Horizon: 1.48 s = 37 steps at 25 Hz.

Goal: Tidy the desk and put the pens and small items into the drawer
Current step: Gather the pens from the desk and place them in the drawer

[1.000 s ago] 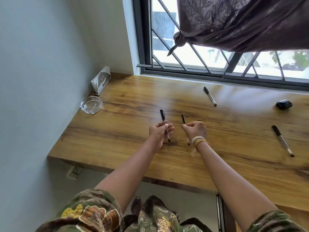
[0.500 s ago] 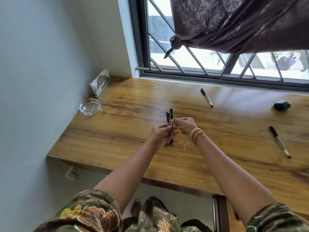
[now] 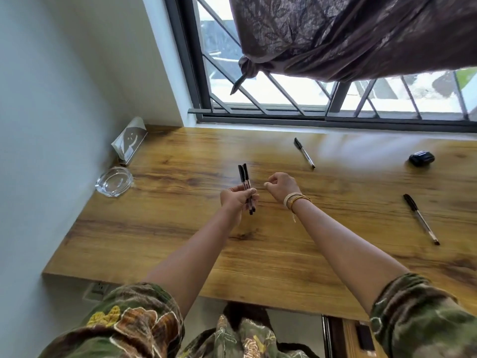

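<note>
Both arms reach forward over the desk (image 3: 180,156) from patterned, pushed-up sleeves (image 3: 134,319), forearms bare and converging toward the middle of the desk. The left hand (image 3: 238,196) is raised slightly, its fingers and thumb curled round two pens (image 3: 246,186) held side by side, capped ends pointing toward the far edge. The right hand (image 3: 281,186) hangs just beside it, apart from the pens, fingers curled inward with thumb near the fingertips, holding nothing visible. Bracelets (image 3: 294,200) circle the right wrist.
</note>
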{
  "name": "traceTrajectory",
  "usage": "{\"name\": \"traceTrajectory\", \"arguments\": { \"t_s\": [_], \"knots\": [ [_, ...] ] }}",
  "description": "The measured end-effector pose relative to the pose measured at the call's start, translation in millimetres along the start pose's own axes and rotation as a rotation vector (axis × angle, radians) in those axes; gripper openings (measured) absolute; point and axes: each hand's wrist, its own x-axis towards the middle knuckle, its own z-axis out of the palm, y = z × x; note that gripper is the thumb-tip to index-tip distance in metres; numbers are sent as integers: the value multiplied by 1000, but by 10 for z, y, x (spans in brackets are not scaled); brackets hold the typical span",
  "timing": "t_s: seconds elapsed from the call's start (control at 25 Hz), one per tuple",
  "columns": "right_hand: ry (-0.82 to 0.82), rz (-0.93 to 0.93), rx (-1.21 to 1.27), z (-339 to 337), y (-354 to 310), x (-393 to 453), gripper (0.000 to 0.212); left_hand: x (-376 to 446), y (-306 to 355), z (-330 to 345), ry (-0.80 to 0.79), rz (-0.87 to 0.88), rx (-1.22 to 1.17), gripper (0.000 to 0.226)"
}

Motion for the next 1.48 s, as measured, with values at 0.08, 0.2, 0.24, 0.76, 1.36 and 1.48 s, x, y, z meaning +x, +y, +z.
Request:
{"name": "traceTrajectory", "arguments": {
  "t_s": [0.08, 0.2, 0.24, 0.76, 1.36, 1.48],
  "knots": [
    [79, 11, -167, -61, 98, 273, 31, 171, 39, 97, 13, 8, 22, 14],
    [292, 99, -392, -206, 230, 671, 43, 455, 99, 218, 28, 44, 41, 17],
    [350, 123, -418, -274, 263, 773, 45, 539, 114, 244, 37, 52, 41, 17],
    [290, -79, 48, -182, 123, 879, 21, 959, 160, 483, -71, -40, -20, 14],
    [266, -33, 309, -113, 286, -195, 15, 493, -185, 622, -220, -66, -41, 8],
    [383, -35, 222, -169, 531, -387, 11, 323, -306, 703, -243, -84, -29, 18]
  ]
}}
